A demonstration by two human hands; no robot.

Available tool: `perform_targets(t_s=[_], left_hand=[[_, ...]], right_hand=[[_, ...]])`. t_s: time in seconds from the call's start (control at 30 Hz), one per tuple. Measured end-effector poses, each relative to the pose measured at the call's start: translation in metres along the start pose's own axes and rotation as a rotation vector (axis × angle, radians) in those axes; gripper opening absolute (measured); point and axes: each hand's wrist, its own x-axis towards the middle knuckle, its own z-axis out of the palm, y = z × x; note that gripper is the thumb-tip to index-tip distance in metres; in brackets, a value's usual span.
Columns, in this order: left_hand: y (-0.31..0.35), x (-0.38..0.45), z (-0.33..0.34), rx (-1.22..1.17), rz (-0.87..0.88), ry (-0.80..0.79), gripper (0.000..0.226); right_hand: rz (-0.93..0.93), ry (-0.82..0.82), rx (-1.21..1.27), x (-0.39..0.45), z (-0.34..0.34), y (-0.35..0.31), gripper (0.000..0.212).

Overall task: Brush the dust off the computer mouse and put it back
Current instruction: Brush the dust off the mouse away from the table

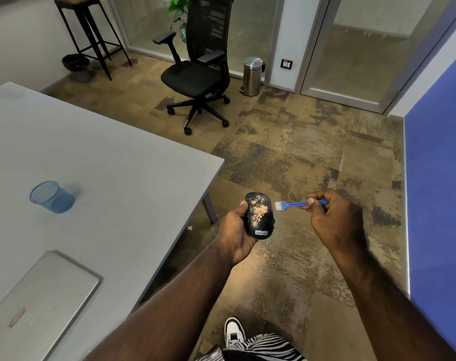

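My left hand (234,230) grips the dust-speckled black computer mouse (259,216) at lower centre frame, off the grey table (104,157); right hand (331,214) pinches the small blue plastic brush (294,204), bristles just right of it: sweep light, outward strokes, mouse tilted floorward.

Both hands hang over open floor (299,157), just off the table (117,157) corner. On the tabletop, a wide bare stretch lies between the blue cup (52,197) and the closed laptop (39,303). A blue wall (440,204) bounds the right.
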Motion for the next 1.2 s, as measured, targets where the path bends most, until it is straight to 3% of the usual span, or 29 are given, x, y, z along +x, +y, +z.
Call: perform_targets(t_s=[0.17,0.33,0.43,0.53,0.67,0.83,1.0,1.1,1.2], left_hand=[[0.001,0.004,-0.002,-0.001,0.0,0.001,0.047],[0.003,0.003,-0.003,-0.011,-0.001,-0.002,0.045],[0.003,0.003,-0.003,0.0,0.001,-0.001,0.045],[0.004,0.003,-0.002,0.001,0.0,-0.002,0.046],[0.003,0.003,-0.002,0.01,-0.009,-0.006,0.046],[0.004,0.004,-0.003,0.006,-0.012,-0.005,0.047],[0.005,0.004,-0.005,0.012,-0.007,-0.004,0.046],[0.005,0.004,-0.006,0.012,-0.006,-0.004,0.046],[0.007,0.004,-0.005,-0.005,-0.001,-0.002,0.045]], right_hand=[[-0.068,0.038,0.147,-0.003,-0.004,-0.003,0.012],[-0.041,0.029,0.033,-0.004,0.0,-0.004,0.011],[-0.07,0.086,0.102,-0.004,-0.002,-0.006,0.011],[-0.132,0.03,0.145,-0.007,-0.001,-0.009,0.011],[-0.05,0.043,0.019,-0.002,0.001,-0.005,0.01],[-0.107,0.037,0.168,-0.003,-0.003,-0.011,0.012],[-0.048,0.05,0.036,-0.001,0.003,-0.01,0.01],[-0.055,0.093,0.089,0.001,-0.001,-0.008,0.01],[-0.119,0.023,0.127,-0.004,-0.002,-0.008,0.009]])
